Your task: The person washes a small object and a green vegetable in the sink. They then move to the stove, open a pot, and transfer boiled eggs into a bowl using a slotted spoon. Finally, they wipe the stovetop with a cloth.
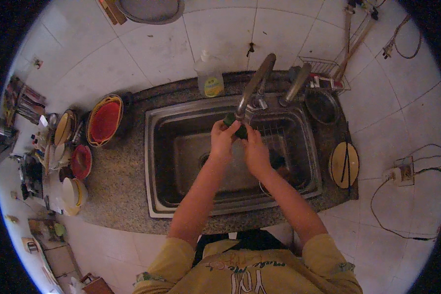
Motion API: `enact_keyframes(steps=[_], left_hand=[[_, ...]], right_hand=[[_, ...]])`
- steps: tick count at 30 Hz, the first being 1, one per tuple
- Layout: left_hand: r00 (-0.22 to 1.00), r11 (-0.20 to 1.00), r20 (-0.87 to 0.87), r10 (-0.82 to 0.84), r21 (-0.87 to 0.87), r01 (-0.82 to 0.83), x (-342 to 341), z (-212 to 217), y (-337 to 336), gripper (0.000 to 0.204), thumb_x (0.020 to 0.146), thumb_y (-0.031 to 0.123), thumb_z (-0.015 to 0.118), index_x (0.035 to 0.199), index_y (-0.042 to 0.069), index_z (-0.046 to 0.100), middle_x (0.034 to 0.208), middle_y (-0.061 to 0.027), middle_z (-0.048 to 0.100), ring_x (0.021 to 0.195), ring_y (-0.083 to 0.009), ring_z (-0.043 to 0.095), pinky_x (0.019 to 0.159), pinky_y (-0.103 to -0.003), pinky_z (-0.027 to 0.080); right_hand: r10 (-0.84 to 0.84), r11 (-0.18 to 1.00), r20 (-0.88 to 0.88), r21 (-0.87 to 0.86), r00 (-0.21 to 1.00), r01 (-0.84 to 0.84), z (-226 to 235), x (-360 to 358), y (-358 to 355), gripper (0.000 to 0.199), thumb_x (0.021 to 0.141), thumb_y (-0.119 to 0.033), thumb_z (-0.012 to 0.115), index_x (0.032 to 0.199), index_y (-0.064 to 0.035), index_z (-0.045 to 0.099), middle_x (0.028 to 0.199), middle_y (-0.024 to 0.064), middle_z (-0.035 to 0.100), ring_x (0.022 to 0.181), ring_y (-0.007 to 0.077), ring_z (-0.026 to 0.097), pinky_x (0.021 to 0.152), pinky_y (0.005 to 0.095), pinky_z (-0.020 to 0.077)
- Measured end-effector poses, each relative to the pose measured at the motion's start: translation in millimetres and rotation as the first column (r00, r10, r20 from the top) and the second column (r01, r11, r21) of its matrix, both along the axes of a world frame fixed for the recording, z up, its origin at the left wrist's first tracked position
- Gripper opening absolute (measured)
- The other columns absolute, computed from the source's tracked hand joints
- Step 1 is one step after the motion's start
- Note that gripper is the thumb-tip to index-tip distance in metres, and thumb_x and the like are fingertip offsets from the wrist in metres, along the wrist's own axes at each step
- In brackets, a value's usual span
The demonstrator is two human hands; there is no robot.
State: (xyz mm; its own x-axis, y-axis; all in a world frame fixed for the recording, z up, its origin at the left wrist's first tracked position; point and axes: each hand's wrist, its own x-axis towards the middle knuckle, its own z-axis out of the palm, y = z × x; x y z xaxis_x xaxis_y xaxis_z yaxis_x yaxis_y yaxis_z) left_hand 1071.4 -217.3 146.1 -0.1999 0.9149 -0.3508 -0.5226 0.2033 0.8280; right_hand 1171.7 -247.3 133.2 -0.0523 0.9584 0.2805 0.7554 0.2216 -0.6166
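Observation:
Both my hands are raised over the sink (151, 161), close under the mouth of the curved metal tap (250, 90). Between them is a small dark green thing (241, 131), its kind too dark to make out. My left hand (221, 141) has its fingers closed on the left part of it, whose end shows above the fingertips. My right hand (256, 149) grips it from the other side, thumb and fingers near the tap's mouth. Whether water is running I cannot tell.
A clear soap bottle (210, 78) stands behind the sink. At the left are a red basket (105, 120), a red bowl (81, 161) and pale bowls (73, 191). A wire rack (274, 137) is in the sink's right side. A round wooden board (344, 165) lies at the right.

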Motion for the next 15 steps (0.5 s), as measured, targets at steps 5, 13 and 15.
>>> enact_keyframes(steps=[5,13,15], left_hand=[[0.821,0.956,-0.495,-0.283,-0.078,0.283,-27,15,7,0.029,0.077,0.026,0.058,0.088,0.0,0.052,0.069,-0.0033,0.052,0.058,-0.0107,0.048,0.049,-0.024,0.039],[0.689,0.953,-0.709,0.148,0.288,0.093,-15,7,-2,0.034,0.085,0.031,0.045,0.085,-0.002,0.05,0.063,-0.0079,0.049,0.055,-0.014,0.045,0.051,-0.027,0.037],[0.606,0.936,-0.767,0.211,0.337,0.1,-10,12,-7,0.036,0.086,0.032,0.041,0.082,-0.003,0.049,0.061,-0.0089,0.047,0.055,-0.0149,0.043,0.053,-0.028,0.037]], right_hand=[[0.077,0.996,-0.186,0.055,0.98,-0.068,-5,6,5,0.025,0.085,-0.021,0.044,0.093,0.0,0.053,0.073,0.019,0.057,0.068,0.0351,0.055,0.062,0.0404,0.0421],[-0.633,0.715,-0.705,-0.691,0.321,-0.106,13,2,42,0.034,0.074,-0.041,0.059,0.073,-0.0073,0.058,0.052,-0.0015,0.044,0.04,0.0098,0.036,0.039,0.0223,0.0279],[-0.733,0.635,-0.665,-0.744,0.142,-0.208,24,1,43,0.032,0.074,-0.04,0.06,0.075,-0.0084,0.058,0.053,-0.003,0.042,0.039,0.0076,0.033,0.038,0.0208,0.0257]])
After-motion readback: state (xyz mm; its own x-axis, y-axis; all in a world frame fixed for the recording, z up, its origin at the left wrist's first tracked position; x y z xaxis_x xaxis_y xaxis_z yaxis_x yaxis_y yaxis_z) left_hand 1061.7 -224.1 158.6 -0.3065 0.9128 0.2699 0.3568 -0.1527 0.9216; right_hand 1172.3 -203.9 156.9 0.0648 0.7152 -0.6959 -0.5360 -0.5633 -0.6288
